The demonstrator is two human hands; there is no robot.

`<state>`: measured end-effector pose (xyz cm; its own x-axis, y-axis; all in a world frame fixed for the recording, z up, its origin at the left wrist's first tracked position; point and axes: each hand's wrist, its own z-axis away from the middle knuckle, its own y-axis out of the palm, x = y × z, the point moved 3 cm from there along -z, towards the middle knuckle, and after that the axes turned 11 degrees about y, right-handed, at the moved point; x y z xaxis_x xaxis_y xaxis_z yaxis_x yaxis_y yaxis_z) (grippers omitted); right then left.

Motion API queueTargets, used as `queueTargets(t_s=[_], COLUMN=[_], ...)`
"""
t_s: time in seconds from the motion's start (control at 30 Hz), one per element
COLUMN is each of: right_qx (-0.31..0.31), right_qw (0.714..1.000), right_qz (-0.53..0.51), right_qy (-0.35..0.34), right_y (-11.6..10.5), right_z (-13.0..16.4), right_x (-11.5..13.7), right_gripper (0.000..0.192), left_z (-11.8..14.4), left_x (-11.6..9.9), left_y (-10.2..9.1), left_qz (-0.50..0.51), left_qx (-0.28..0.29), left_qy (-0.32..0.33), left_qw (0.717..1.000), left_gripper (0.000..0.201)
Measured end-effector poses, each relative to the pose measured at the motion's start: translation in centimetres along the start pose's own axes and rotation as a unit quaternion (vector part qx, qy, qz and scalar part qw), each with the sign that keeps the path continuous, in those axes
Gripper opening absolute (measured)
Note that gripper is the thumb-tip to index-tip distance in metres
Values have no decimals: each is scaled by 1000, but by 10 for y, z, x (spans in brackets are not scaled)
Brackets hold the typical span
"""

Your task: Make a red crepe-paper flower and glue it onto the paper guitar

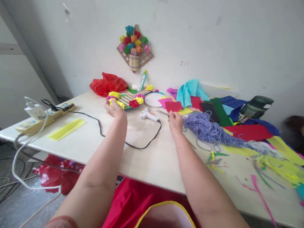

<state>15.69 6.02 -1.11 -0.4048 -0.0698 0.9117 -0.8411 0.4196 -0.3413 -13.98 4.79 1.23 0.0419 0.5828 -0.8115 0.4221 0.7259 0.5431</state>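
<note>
Left hand: your left hand lies at about 11 o'clock on the table, fingers curled and touching the near edge of the stick-and-paper-flower craft; whether the grip closes on it, you cannot tell.
Right hand: your right hand sits at about 1 o'clock, its grip narrow on the handles of the scissors, whose blades point toward 10 o'clock.
Glue gun: the white glue gun lies between your two hands, touching neither, its black cord looping back toward you.
Yarn: the purple yarn is heaped just beside your right hand, at its 3 o'clock.
Paper: coloured sheets are piled at 1 to 2 o'clock, with loose paper strips farther out at 3 o'clock.
Power strip: the power strip rests near the table's edge at 9 o'clock, a yellow strip beside it.
</note>
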Motion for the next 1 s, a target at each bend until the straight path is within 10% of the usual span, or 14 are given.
queueTargets(t_s=[0.03, 0.3, 0.8, 1.0], right_qx=[6, 106, 213, 216], right_qw=[999, 924, 872, 871], right_qz=[-41, -354, -427, -426], right_qy=[11, 98, 110, 114], right_y=[0, -10, -11, -10], right_z=[-2, -4, 1, 1], right_x=[-2, 11, 27, 28], right_gripper=[28, 36, 41, 41], left_z=[13, 146, 173, 170], left_x=[-6, 0, 13, 18], left_y=[7, 61, 47, 46], left_qz=[-26, -12, 39, -31], left_qx=[-26, 403, 596, 572], left_qy=[21, -151, -229, -204], left_qw=[999, 903, 768, 794], left_gripper=[19, 21, 42, 22])
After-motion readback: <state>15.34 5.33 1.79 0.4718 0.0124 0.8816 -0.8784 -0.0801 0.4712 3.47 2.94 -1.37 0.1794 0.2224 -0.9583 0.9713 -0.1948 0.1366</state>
